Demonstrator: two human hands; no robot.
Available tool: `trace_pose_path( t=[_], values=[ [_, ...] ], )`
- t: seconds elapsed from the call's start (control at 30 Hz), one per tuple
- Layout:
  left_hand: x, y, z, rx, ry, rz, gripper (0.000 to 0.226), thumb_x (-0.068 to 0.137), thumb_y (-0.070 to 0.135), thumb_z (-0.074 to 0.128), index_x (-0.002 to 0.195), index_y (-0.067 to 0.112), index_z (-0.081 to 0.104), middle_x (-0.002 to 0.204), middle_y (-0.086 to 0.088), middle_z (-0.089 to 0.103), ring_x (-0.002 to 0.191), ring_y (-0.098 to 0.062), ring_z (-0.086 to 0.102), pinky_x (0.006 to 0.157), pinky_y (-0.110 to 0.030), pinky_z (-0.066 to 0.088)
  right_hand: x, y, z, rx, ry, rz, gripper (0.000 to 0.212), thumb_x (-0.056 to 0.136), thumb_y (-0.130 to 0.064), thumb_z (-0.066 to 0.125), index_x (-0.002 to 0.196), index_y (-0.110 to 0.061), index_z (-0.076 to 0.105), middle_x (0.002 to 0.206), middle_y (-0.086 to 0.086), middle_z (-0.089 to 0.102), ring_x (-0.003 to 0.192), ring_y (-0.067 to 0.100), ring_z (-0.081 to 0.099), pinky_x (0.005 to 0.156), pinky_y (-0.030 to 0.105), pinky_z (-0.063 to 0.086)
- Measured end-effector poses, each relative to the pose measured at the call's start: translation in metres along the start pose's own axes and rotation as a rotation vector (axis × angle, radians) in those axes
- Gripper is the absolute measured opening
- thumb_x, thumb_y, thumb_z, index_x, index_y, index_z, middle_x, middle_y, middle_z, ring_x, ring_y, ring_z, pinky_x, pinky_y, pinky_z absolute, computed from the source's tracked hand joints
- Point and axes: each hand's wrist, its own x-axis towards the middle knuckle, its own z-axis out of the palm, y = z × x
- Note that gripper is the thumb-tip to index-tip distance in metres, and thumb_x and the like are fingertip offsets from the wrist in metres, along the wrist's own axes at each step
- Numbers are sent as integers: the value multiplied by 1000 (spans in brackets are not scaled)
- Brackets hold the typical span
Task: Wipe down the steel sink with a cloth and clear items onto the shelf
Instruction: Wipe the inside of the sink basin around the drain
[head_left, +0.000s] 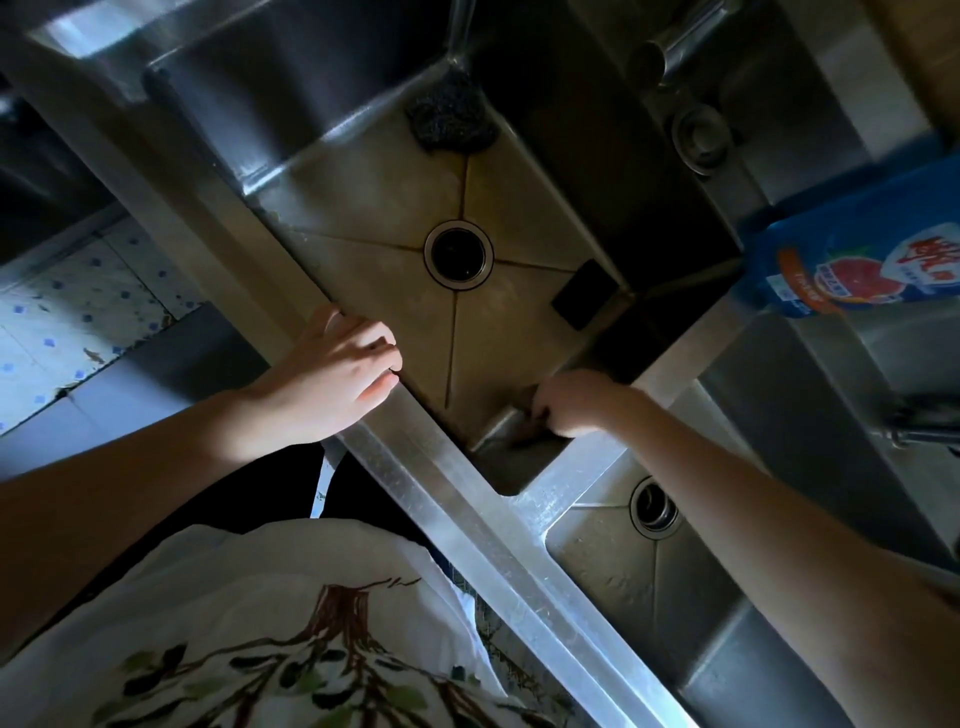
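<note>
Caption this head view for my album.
Left hand on the sink rim, right hand curled in the basin's near corner.

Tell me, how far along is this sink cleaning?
Early, it seems. Done: nothing plainly; brown lines cross the large basin. In hand: the right hand grips a dark wad, perhaps the cloth, in the near corner; the left hand rests on the front rim. Left: the steel scourer and blue detergent pack, uncleared.
</note>
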Motion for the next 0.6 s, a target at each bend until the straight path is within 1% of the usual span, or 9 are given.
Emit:
trace_pose_path(
  t=[0.07,0.13,0.17,0.2,0.3,0.4,0.47,0.53,0.6],
  values=[
    [-2,0,-3,-8,17,-6,31,89,32,36,85,16,62,96,-3,57,83,-25,57,87,-43,36,-2,-25,13,-2,-17,-63,26,85,-9,47,95,-17,69,89,4,68,79,25,62,66,31,52],
    [-4,0,-5,-2,25,-1,30,89,31,38,87,16,64,97,-3,57,84,-26,57,87,-43,35,-4,-38,21,-10,-3,-77,22,86,-9,46,84,-17,67,75,1,62,68,22,58,53,27,41],
    [-6,0,-7,5,20,2,31,89,32,38,89,16,64,97,-3,57,85,-26,57,88,-42,35,-5,-40,24,-10,15,-66,21,86,-9,46,80,-18,64,71,0,59,66,22,56,51,26,38],
    [-7,0,-8,12,12,4,32,89,32,37,91,16,64,98,-3,57,86,-26,57,88,-42,35,-6,-39,25,-3,35,-46,20,86,-9,47,79,-18,63,71,0,58,66,21,56,51,25,37],
    [-12,-3,-11,34,-1,0,30,90,31,39,97,15,63,101,-4,56,90,-26,56,89,-42,35,-9,-26,18,22,71,21,22,88,-12,47,90,-21,67,81,0,62,70,21,57,57,27,41],
    [-14,-5,-13,22,12,2,17,88,24,53,99,14,62,103,-5,56,94,-27,56,90,-40,32,-11,-7,0,-32,82,92,23,89,-11,45,94,-20,65,77,-1,54,73,23,53,65,32,45],
    [-13,-7,-16,24,3,9,16,89,22,55,100,13,63,103,-6,57,94,-28,56,91,-41,31,-14,6,-9,-36,98,139,25,90,-11,43,101,-16,65,79,-2,52,75,23,49,68,33,47],
    [-11,-9,-21,20,-20,4,23,88,24,50,100,11,64,103,-8,58,96,-29,56,91,-45,35,-17,11,-13,10,109,183,27,91,-12,44,107,-17,66,96,4,63,83,27,56,71,32,47],
    [-8,-12,-27,-4,-27,-15,22,88,21,52,99,8,66,104,-10,59,95,-32,55,89,-47,40,-18,4,-11,35,118,199,29,91,-14,45,110,-19,66,111,7,65,99,29,61,74,31,46]
  ],
)
